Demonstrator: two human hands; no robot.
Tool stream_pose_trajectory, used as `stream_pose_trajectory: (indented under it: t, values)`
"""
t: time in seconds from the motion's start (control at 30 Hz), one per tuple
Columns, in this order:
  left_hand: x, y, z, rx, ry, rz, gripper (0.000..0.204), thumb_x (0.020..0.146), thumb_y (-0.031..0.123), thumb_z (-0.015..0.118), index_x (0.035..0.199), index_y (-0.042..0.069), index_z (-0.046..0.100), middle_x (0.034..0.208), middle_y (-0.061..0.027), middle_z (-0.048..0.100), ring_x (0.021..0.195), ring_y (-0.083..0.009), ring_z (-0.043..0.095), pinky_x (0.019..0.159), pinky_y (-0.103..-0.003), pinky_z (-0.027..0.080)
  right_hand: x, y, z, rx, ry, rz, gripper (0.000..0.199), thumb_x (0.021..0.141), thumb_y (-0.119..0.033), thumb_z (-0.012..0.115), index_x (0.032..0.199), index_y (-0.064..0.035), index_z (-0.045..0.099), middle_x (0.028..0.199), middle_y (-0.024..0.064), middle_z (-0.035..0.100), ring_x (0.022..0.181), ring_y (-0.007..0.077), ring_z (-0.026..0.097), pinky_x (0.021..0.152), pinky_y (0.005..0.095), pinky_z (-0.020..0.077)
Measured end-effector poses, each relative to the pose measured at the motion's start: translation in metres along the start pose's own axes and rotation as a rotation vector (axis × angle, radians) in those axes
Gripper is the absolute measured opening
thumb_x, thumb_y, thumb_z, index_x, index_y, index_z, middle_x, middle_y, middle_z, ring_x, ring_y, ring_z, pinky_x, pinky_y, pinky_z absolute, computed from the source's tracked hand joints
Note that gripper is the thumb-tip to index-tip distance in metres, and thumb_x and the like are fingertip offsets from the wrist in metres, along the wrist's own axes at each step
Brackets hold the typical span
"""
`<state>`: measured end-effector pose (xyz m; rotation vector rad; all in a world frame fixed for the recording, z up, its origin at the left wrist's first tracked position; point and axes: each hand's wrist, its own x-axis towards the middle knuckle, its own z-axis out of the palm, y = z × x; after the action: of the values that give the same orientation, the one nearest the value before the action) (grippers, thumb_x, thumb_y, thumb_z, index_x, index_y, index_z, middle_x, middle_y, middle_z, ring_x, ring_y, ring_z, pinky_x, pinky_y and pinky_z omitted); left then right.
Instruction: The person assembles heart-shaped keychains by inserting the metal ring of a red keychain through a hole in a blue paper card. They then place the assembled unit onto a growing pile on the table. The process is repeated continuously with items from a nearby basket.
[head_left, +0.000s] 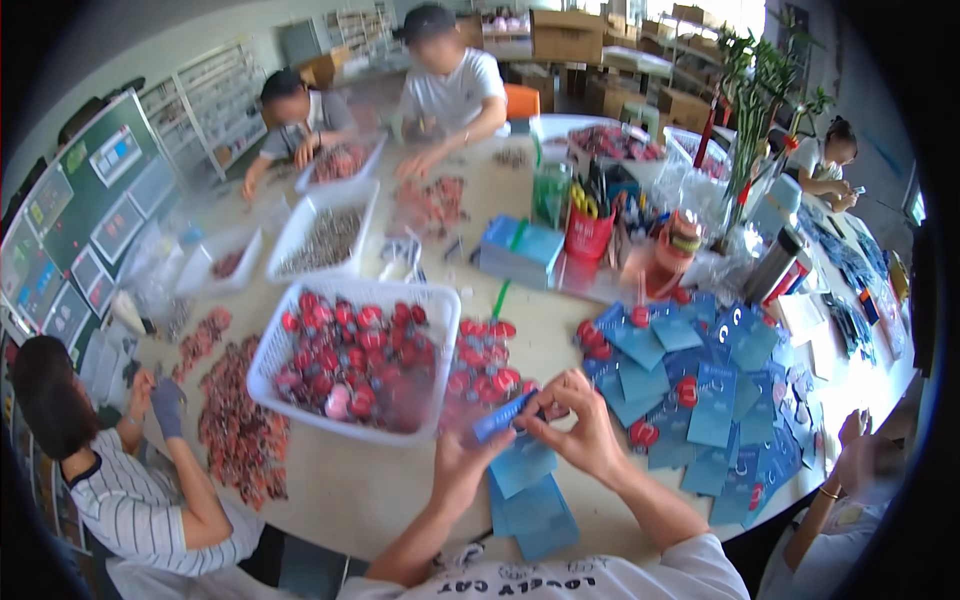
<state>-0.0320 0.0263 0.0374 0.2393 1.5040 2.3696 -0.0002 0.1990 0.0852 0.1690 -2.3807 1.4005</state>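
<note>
Over the near table edge, my left hand (463, 462) is closed on a small blue card (502, 417), its thumb along the lower side. My right hand (585, 428) pinches at the card's right end with thumb and fingers together; any small piece between those fingertips is hidden. Just below my hands lie light blue cards (535, 515), overlapping each other. Beyond the card sits a loose heap of red key-ring-like trinkets (487, 350). A white basket (452, 330) filled with more red trinkets stands to the left of it.
Blue cards (712, 400), some with red trinkets, spread at the right. A pile of pinkish pieces (240, 430) lies left. Farther off are a white tray of metal parts (370, 205), a card stack (522, 245) and a red pen cup (590, 232). Several people sit around the table.
</note>
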Motion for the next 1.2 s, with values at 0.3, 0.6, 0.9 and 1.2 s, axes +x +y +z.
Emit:
stream_pose_trajectory:
  t: [0.3,0.6,0.9,1.2]
  values:
    - [-0.016,-0.012,0.008,-0.168,0.094,0.097,0.026,0.085,0.000,0.066,0.111,0.000,0.062,0.106,-0.0065,0.066,0.099,-0.0147,0.061,0.090,-0.032,0.047,-0.009,-0.007,0.010,0.155,0.110,-0.126,0.014,0.074,-0.005,0.077,0.085,-0.0042,0.069,0.092,0.0078,0.063,0.077,0.0169,0.060,0.065,0.0282,0.0492]
    - [-0.002,-0.005,0.008,0.035,0.320,0.324,0.014,0.087,0.001,0.067,0.100,0.000,0.064,0.094,0.0002,0.061,0.085,-0.0061,0.054,0.075,-0.023,0.044,-0.003,-0.008,0.002,0.042,0.278,-0.205,0.015,0.074,-0.003,0.077,0.083,-0.0024,0.065,0.084,0.0075,0.066,0.078,0.0182,0.061,0.070,0.0308,0.0483]
    - [0.010,0.006,0.000,0.259,0.339,0.607,0.016,0.098,0.008,0.055,0.111,0.000,0.058,0.101,-0.0016,0.062,0.089,-0.0056,0.053,0.081,-0.022,0.042,-0.008,-0.015,0.005,0.101,0.127,-0.117,0.015,0.078,-0.006,0.078,0.085,-0.0006,0.066,0.079,0.0041,0.068,0.068,0.0101,0.058,0.063,0.0246,0.0477]
    - [-0.008,-0.008,0.019,0.202,0.090,0.431,0.021,0.098,0.009,0.054,0.116,-0.002,0.056,0.103,-0.0068,0.062,0.093,-0.0106,0.058,0.082,-0.026,0.047,-0.001,0.002,0.025,0.093,0.172,-0.099,0.015,0.073,-0.006,0.080,0.082,-0.0019,0.068,0.076,0.0033,0.060,0.069,0.0120,0.055,0.063,0.0266,0.0453]
